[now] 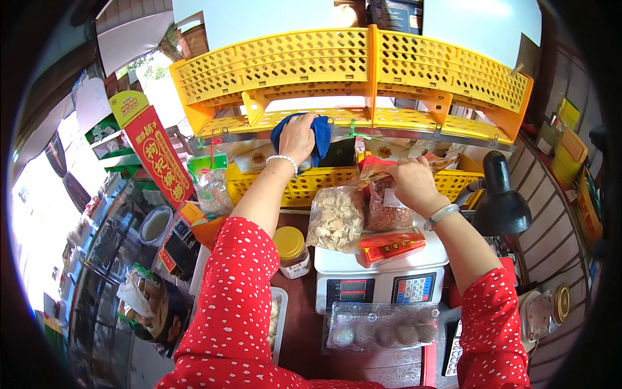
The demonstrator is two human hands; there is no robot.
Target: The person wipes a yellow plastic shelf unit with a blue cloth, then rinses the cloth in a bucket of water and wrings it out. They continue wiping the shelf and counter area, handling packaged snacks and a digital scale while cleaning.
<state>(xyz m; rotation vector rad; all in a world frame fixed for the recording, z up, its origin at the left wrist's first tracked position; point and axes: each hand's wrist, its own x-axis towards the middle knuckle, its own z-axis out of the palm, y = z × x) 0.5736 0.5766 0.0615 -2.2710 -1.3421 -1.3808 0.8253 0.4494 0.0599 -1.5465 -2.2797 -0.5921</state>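
My left hand (297, 138) is closed on a dark blue cloth (322, 136), pressed at the front edge of a yellow perforated plastic rack (311, 116). My right hand (414, 182) grips the top of a red and orange plastic package (376, 167), just above a bag of reddish dried pieces (388, 214). Beside that bag, a clear bag of pale dried slices (336, 219) rests on a white electronic scale (320, 260). A red packet (392, 247) lies at the front of the scale's platform. My fingertips on the right are partly hidden.
A yellow-lidded jar (291, 250) stands left of the scale. A clear carton of egg-shaped items (384, 330) lies before it. A black lamp (503, 209) stands at right, a calculator (454, 352) below. A lower yellow basket (311, 187) sits behind the bags.
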